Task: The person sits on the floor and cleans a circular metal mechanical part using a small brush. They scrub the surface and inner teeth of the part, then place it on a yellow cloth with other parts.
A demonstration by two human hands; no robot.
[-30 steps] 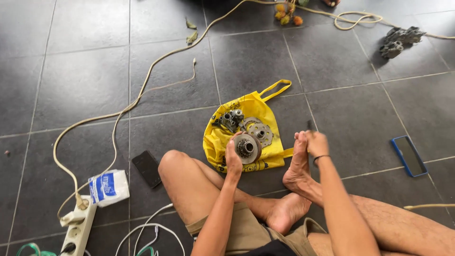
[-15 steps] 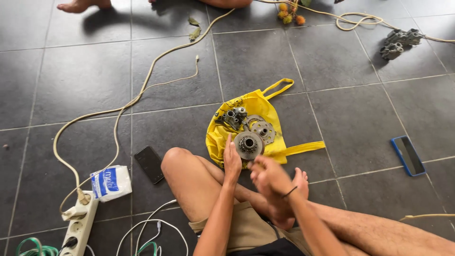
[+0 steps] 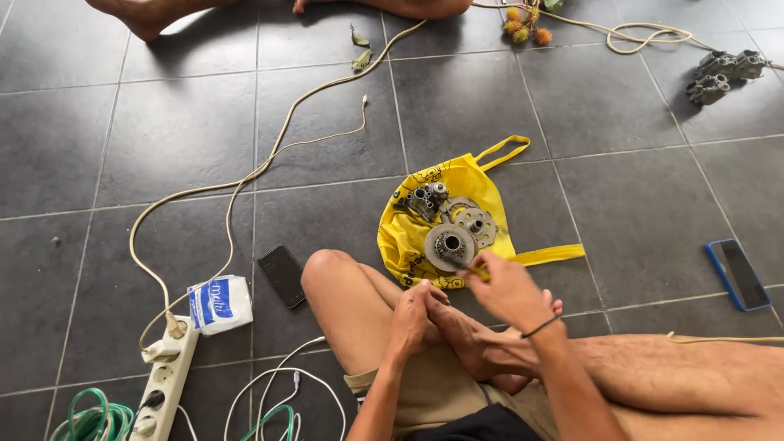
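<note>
Since the frame half a second earlier, the right hand (image 3: 508, 287) has left the foot (image 3: 469, 331) and moved forward to the near edge of the yellow bag (image 3: 478, 184); the left hand (image 3: 411, 314) has dropped from the bag's near edge onto the foot.

Right hand: fingers pinched narrow on a small yellow item (image 3: 480, 273), too small to identify, held just beside the round metal disc (image 3: 449, 244). Left hand: fingers curled loosely against the foot; whether they hold anything cannot be told.

The disc lies flat on the bag, at its near side, with a raised hub and centre bore. Behind it on the bag sit a second perforated disc (image 3: 476, 221) and a cluster of grey metal parts (image 3: 423, 200), touching or nearly so.

Handling judgement: the disc looks like solid metal, so stiff and heavy for its size, possibly greasy and slippery. Best grip is probably the rim, or fingers hooked round the hub. The bag is thin soft fabric and would slide or bunch if the disc were dragged.

Left of the bag: a dark phone (image 3: 282, 274), a white packet (image 3: 219, 303), a power strip (image 3: 167, 380) with cream cable (image 3: 245, 180). Right of the bag: a blue-cased phone (image 3: 739, 273). Beyond it, another person's feet (image 3: 147, 12).
</note>
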